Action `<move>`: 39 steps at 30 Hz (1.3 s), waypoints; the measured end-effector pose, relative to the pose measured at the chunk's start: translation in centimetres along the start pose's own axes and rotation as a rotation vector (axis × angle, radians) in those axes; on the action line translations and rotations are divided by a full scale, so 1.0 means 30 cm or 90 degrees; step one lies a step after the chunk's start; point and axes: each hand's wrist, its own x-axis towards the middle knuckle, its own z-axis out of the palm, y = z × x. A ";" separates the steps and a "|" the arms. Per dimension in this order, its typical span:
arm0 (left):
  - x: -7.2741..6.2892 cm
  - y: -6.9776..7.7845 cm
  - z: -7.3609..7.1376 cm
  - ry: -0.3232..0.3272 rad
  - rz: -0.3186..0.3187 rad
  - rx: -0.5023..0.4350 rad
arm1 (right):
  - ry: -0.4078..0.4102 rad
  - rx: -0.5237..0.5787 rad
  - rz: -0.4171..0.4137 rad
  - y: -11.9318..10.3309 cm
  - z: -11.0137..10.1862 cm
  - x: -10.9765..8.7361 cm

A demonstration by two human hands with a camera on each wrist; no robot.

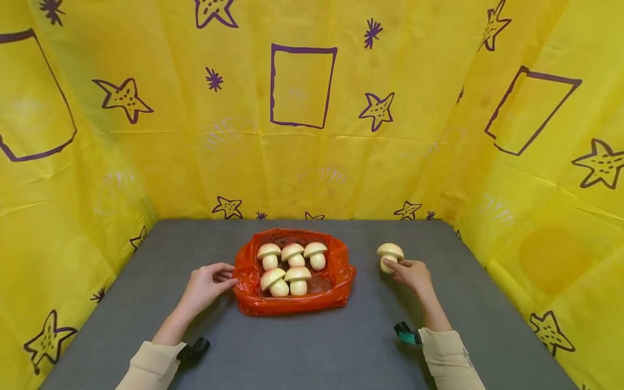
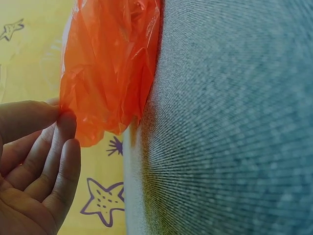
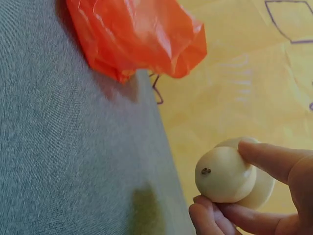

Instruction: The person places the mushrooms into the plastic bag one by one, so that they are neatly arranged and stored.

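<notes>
A red plastic bag (image 1: 292, 307) lies with its mouth spread wide on the grey table. Several pale toy mushrooms (image 1: 293, 254) are inside it, in two rows. My left hand (image 1: 207, 284) pinches the bag's left rim between thumb and fingers; the left wrist view shows the fingertips at the edge of the thin plastic (image 2: 110, 68). To the right of the bag, my right hand (image 1: 413, 275) holds another mushroom (image 1: 390, 250) by its stem. The right wrist view shows that mushroom's rounded stem end (image 3: 225, 174), with a small dark mark, between thumb and fingers.
The grey table (image 1: 312, 352) is enclosed at the back and sides by a yellow sheet (image 1: 302, 157) with purple stars and frames. A dark band with a camera sits on each wrist. In the right wrist view the bag (image 3: 142, 39) stands apart from the held mushroom.
</notes>
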 end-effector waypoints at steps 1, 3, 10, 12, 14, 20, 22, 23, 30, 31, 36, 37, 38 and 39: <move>0.001 0.000 0.001 -0.001 -0.001 -0.002 | 0.001 -0.005 -0.002 -0.006 0.001 -0.005; 0.002 0.001 0.003 -0.002 -0.003 -0.004 | 0.003 -0.017 -0.008 -0.018 0.002 -0.015; 0.007 0.003 0.004 -0.008 -0.007 -0.002 | 0.005 -0.074 -0.039 -0.072 0.000 -0.048; 0.007 0.001 0.005 -0.006 -0.006 0.001 | 0.003 -0.077 -0.048 -0.090 0.005 -0.058; 0.005 -0.001 0.005 -0.004 -0.003 0.003 | -0.002 -0.076 -0.057 -0.109 0.010 -0.072; 0.001 -0.005 0.005 -0.006 -0.001 0.010 | -0.017 -0.072 -0.081 -0.170 0.034 -0.120; 0.002 -0.006 0.006 -0.006 0.001 0.011 | -0.023 -0.068 -0.088 -0.189 0.045 -0.133; 0.003 -0.006 0.007 -0.005 -0.001 0.011 | -0.026 -0.067 -0.092 -0.197 0.051 -0.138; 0.006 0.000 0.006 -0.003 0.003 0.010 | -0.043 -0.057 -0.105 -0.240 0.096 -0.167; 0.006 0.002 0.005 -0.003 0.001 0.009 | -0.045 -0.054 -0.107 -0.245 0.101 -0.170; 0.007 0.002 0.006 -0.002 0.001 0.011 | -0.054 -0.050 -0.116 -0.263 0.130 -0.176; 0.007 0.002 0.006 -0.001 0.002 0.011 | -0.054 -0.051 -0.116 -0.266 0.136 -0.176; 0.008 0.001 0.007 -0.001 0.003 0.012 | -0.055 -0.051 -0.118 -0.269 0.143 -0.174; 0.007 0.001 0.007 -0.001 0.004 0.012 | -0.057 -0.048 -0.118 -0.274 0.149 -0.175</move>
